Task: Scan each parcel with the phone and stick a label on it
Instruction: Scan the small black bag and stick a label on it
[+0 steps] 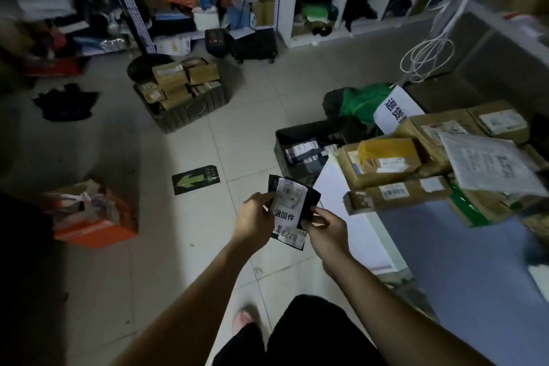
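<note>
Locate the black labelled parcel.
In the head view's centre, the black parcel is held between the left hand and right hand, above the tiled floor, left of the stacked cardboard boxes.

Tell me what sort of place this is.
Likely a courier parcel stockroom: labelled cardboard parcels piled on the table, a crate of boxes on the floor, and crowded metal shelving behind.

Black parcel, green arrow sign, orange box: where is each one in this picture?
black parcel (311, 197), head view, dark upper right corner.
green arrow sign (196, 179), head view, the arrow's shaft.
orange box (92, 232), head view, its orange front wall.
</note>
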